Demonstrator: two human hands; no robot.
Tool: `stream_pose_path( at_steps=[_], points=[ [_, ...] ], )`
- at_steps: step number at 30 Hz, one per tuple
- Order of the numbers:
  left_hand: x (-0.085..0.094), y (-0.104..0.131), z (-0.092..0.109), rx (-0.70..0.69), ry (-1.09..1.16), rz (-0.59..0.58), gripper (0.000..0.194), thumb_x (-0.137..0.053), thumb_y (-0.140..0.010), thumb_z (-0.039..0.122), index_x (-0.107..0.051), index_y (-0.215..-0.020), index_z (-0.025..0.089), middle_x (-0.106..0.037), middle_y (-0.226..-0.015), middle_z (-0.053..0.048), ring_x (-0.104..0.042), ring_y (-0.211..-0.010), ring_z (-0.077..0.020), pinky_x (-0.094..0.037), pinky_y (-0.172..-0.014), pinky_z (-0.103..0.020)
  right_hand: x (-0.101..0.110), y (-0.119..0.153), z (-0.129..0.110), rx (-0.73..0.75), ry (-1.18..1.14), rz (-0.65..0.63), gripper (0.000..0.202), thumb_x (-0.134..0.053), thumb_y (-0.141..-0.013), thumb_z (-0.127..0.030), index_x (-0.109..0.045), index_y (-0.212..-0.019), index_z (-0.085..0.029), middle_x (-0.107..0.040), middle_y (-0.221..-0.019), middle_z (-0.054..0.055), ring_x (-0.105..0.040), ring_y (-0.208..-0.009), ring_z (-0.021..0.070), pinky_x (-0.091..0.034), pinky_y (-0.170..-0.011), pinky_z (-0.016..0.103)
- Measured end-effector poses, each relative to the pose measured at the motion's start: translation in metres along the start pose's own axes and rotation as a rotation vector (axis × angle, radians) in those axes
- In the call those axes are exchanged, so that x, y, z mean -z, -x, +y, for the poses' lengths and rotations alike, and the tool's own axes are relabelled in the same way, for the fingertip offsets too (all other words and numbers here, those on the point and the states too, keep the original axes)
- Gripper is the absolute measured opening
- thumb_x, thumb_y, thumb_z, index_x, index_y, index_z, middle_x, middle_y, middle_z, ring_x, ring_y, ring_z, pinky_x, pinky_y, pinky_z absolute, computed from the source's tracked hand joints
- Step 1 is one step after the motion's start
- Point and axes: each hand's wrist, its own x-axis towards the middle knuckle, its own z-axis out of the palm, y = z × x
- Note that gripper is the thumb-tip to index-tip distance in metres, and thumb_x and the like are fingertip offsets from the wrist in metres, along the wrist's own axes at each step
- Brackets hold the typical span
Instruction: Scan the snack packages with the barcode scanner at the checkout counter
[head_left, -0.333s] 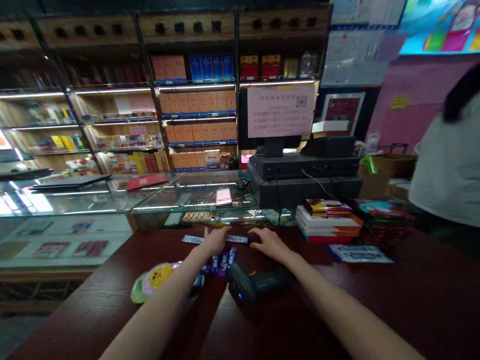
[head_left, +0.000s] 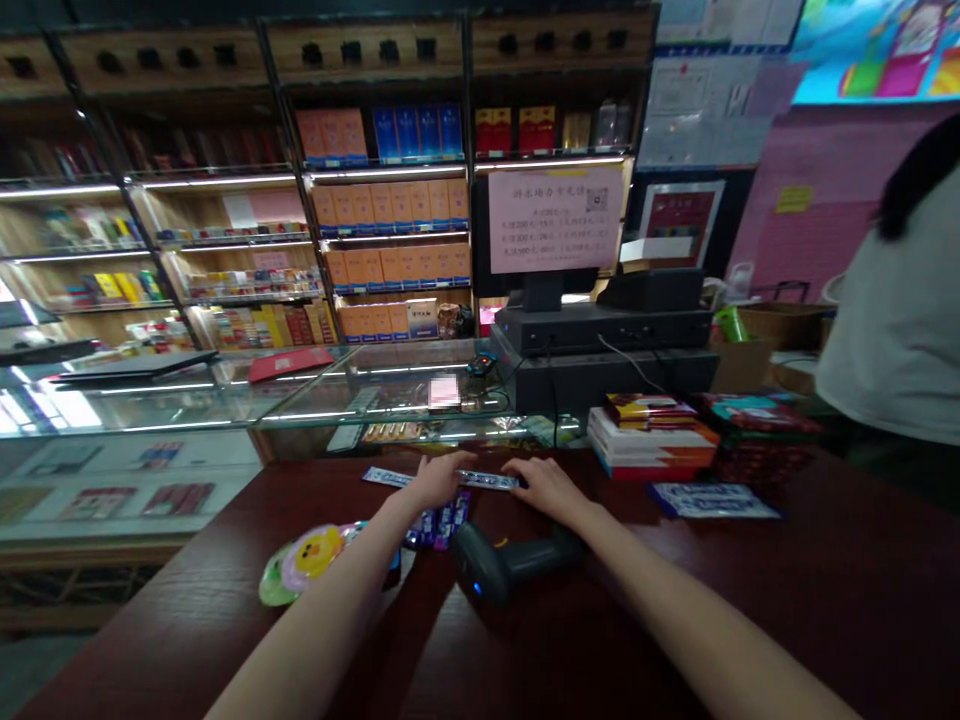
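Observation:
My left hand (head_left: pixel 439 480) rests over a row of thin blue-and-white packets, its fingers apart near the left end of one long packet (head_left: pixel 489 481). At that packet's right end are the curved fingers of my right hand (head_left: pixel 546 487), touching it or very near. Another long packet (head_left: pixel 386 477) lies left of my left hand. Small purple packets (head_left: pixel 445 522) lie just below it, partly hidden. A black scanner (head_left: pixel 495 568) with a blue light lies between my forearms. Beside my left forearm is a round item with a yellow chick (head_left: pixel 315 553).
Boxes and packs (head_left: pixel 651 440) stand at the back right, with a blue-and-white pack (head_left: pixel 716 500) in front. Behind the brown counter (head_left: pixel 150 600) are a glass case, a monitor with a pink sign (head_left: pixel 555 222) and lit shelves. A person in white (head_left: pixel 896 330) stands at the right.
My right hand has shifted slightly right, and the long packet between my hands now shows further right. My left hand has moved a little. The whole view has shifted slightly.

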Motion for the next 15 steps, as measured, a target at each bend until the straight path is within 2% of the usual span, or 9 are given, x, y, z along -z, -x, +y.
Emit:
stream_pose_path(
  at_steps=[6,11,15],
  points=[
    [0.000,0.008,-0.007,0.038,-0.003,0.027,0.050,-0.061,-0.082,0.020,-0.059,-0.131,0.032,-0.066,-0.135,-0.004,-0.054,-0.132,-0.0315,-0.019,-0.117,-0.067,0.006,0.010,0.010,0.036,-0.026,0.059,0.035,-0.059,-0.085,-0.021,-0.066,-0.119,-0.026,-0.075,-0.107,0.003,-0.067,-0.104,0.0241,-0.041,-0.094,0.037],
    [0.002,0.014,-0.002,0.001,0.014,0.068,0.049,-0.065,-0.082,0.022,-0.059,-0.129,0.032,-0.067,-0.132,-0.003,-0.052,-0.133,-0.0305,-0.009,-0.118,-0.069,0.010,0.015,0.017,-0.033,-0.330,0.116,0.037,-0.062,-0.080,-0.024,-0.068,-0.116,-0.025,-0.077,-0.099,0.001,-0.071,-0.093,0.0213,-0.047,-0.086,0.032],
    [0.004,0.017,0.000,-0.077,0.034,0.202,0.043,-0.065,-0.083,0.022,-0.063,-0.125,0.030,-0.072,-0.122,-0.003,-0.059,-0.124,-0.0276,-0.008,-0.120,-0.065,0.013,0.022,0.021,-0.064,-0.570,0.166,0.033,-0.064,-0.078,-0.030,-0.069,-0.110,-0.021,-0.077,-0.090,0.002,-0.070,-0.084,0.0212,-0.050,-0.080,0.032]
  ],
)
